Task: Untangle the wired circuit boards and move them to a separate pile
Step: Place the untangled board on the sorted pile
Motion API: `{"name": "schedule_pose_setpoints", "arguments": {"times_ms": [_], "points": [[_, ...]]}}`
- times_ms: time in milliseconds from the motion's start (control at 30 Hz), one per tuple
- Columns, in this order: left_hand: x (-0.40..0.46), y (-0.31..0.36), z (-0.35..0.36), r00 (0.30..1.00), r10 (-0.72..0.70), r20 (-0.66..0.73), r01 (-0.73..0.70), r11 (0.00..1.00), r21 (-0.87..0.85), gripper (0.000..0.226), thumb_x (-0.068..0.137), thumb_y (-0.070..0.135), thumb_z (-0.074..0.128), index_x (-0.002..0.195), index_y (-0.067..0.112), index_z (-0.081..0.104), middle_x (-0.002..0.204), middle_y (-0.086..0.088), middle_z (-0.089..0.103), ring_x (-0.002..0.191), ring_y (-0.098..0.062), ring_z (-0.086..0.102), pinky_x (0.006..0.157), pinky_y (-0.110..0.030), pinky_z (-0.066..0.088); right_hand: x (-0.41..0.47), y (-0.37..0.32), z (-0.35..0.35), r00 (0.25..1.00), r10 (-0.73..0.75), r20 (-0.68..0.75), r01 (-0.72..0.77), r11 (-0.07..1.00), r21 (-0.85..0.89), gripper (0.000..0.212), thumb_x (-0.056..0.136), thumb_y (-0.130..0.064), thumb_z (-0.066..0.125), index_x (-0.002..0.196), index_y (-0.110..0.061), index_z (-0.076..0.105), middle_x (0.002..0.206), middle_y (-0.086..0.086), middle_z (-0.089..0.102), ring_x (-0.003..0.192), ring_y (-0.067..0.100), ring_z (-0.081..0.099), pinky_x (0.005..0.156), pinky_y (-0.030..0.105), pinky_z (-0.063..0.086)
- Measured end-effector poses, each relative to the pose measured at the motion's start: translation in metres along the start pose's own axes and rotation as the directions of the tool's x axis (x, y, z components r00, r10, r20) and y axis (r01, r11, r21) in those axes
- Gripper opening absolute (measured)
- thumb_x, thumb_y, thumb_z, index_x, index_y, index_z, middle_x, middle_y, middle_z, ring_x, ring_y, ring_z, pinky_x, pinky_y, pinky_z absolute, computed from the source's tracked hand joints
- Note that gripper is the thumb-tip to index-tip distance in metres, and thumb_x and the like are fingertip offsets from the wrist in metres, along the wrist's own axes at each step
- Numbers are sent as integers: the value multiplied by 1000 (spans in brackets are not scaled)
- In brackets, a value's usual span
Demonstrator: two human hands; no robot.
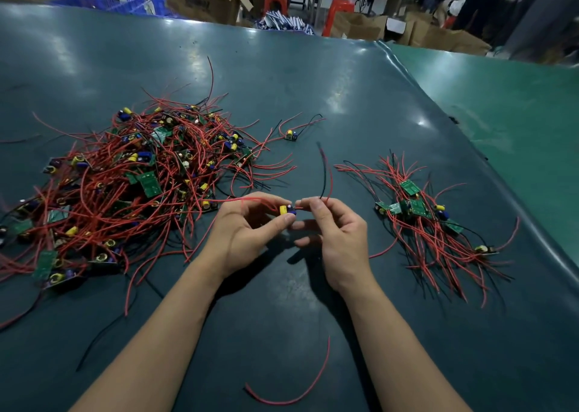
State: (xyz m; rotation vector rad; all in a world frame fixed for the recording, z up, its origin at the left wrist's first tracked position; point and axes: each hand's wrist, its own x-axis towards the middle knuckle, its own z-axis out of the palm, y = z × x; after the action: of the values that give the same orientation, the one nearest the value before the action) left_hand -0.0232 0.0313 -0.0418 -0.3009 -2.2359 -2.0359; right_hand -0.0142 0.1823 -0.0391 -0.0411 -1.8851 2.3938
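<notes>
**Sorting wired boards: a small pile done, a big tangle waiting**

I am sitting at a dark green table [313, 76], working through a heap of small circuit boards with red and black wires. On my left, the tangled heap [131, 186] is lying thick and wide, with many green boards and yellow and blue parts knotted among the leads. On my right, well apart from it, the sorted pile [432, 220] is growing, but it is holding only a handful of boards, their wires fanned out loosely. I am judging that most of the work is still ahead of me.

One stray board [291, 135] is lying alone farther back, between the two piles. A loose red wire [300, 383] is curling on the table close to me.

Between the piles, above the table, I am holding one circuit board [287, 210]. My left hand [244, 227] is pinching it between thumb and fingertips, palm turned inward. My right hand [335, 233] is pinching its red and black leads [326, 173] just beside the board, with the wires arcing upward from my fingers. Both forearms are reaching forward, the hands nearly touching.
</notes>
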Motion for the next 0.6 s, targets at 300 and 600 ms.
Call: {"name": "schedule_pose_setpoints", "arguments": {"times_ms": [300,600], "points": [[0,5,-1,1000,-10,-23,8,994,-111,14,75,11,80,89,14,75,80,-3,75,69,-10,67,63,-17,51,6,-1,-2,979,49,-197,13,955,298,19,98,-7,53,86,-2,66,79,7,72,57,15,66,47,20,52],[-3,4,0,998,-31,61,35,996,-78,26,68,9,82,93,15,75,81,-10,75,71,-16,66,70,-24,53,-2,6,3,993,-30,-111,13,988,-155,29,97,-19,61,78,3,66,61,8,66,49,18,60,44,28,51]]}}
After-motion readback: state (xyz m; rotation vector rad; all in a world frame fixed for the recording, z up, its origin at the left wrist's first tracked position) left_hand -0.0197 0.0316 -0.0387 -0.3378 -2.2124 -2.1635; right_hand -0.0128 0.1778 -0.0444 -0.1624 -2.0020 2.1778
